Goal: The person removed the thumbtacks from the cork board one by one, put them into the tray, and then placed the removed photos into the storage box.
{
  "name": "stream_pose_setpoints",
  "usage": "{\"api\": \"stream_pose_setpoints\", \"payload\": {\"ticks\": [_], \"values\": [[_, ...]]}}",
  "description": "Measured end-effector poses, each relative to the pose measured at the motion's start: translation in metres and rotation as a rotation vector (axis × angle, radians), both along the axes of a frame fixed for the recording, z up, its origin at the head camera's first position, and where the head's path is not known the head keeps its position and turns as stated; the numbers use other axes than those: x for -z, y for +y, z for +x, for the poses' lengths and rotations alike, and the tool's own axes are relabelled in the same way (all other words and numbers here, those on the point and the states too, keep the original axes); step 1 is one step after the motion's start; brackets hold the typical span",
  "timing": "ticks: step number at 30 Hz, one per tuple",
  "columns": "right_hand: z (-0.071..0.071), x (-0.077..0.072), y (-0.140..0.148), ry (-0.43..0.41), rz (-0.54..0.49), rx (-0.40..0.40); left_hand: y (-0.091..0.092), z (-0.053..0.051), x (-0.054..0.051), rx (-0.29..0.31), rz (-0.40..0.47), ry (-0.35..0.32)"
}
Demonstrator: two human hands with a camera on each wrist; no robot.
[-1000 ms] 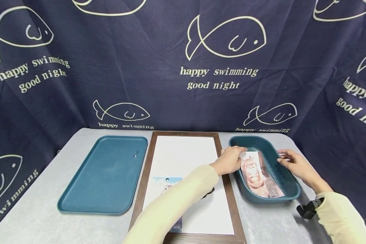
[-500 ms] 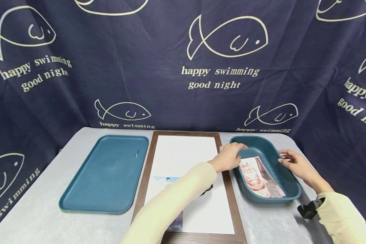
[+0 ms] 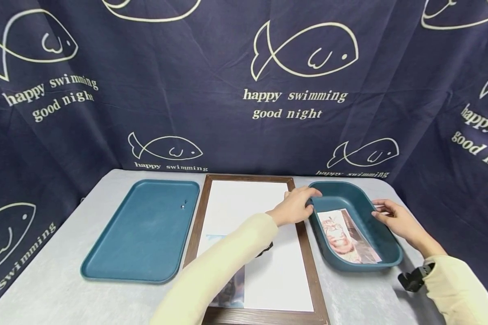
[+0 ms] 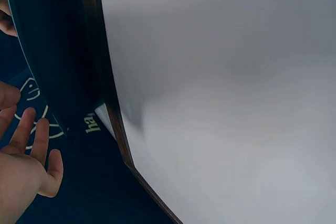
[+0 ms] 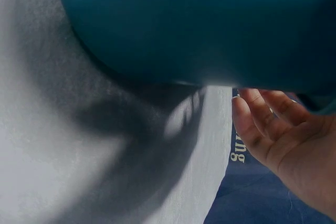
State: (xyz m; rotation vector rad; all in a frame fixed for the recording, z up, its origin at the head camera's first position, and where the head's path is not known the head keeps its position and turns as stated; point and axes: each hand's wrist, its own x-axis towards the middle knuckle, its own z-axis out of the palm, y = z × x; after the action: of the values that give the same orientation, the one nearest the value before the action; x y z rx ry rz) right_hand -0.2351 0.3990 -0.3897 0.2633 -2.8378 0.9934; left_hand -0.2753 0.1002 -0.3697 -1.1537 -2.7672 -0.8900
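My left hand (image 3: pixel 294 205) hovers at the left rim of a deep blue-green bin (image 3: pixel 349 192), fingers loosely bent with nothing between them. In the left wrist view its fingers (image 4: pixel 39 137) are spread apart. Inside the bin lies a cat picture (image 3: pixel 337 237), partly over a darker brownish print (image 3: pixel 362 239). On the bin's other side, my right hand (image 3: pixel 400 223) rests its fingertips against the outer wall. The right wrist view shows those fingers (image 5: pixel 262 111) fairly straight along the bin's side; whether the thumb hooks the rim is hidden.
A wood-framed whiteboard (image 3: pixel 252 198) lies mid-table, bearing a picture (image 3: pixel 233 289) mostly covered by my left sleeve. Left of it sits a flat blue tray (image 3: pixel 146 230) with small shiny pieces (image 3: pixel 183 206). A navy fish-print curtain (image 3: pixel 227 90) closes off the back.
My left hand has let go of the cat picture's upper edge and drawn left out of the bin. The picture has dropped nearer to me, flat in the bin. My right hand stays put.
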Motion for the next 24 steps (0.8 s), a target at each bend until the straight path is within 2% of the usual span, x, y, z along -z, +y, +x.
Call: {"api": "stream_pose_setpoints", "payload": {"ticks": [6,11,24], "values": [[0.001,-0.003,-0.002,-0.025,0.021,0.011,-0.017,-0.003,0.0,0.019,-0.019,0.002],[0.003,-0.007,-0.004,-0.041,0.032,0.018,-0.03,-0.007,0.004,0.029,-0.022,0.007],[0.004,-0.021,-0.007,0.034,0.041,0.059,-0.064,-0.01,0.01,0.057,-0.04,-0.036]]}}
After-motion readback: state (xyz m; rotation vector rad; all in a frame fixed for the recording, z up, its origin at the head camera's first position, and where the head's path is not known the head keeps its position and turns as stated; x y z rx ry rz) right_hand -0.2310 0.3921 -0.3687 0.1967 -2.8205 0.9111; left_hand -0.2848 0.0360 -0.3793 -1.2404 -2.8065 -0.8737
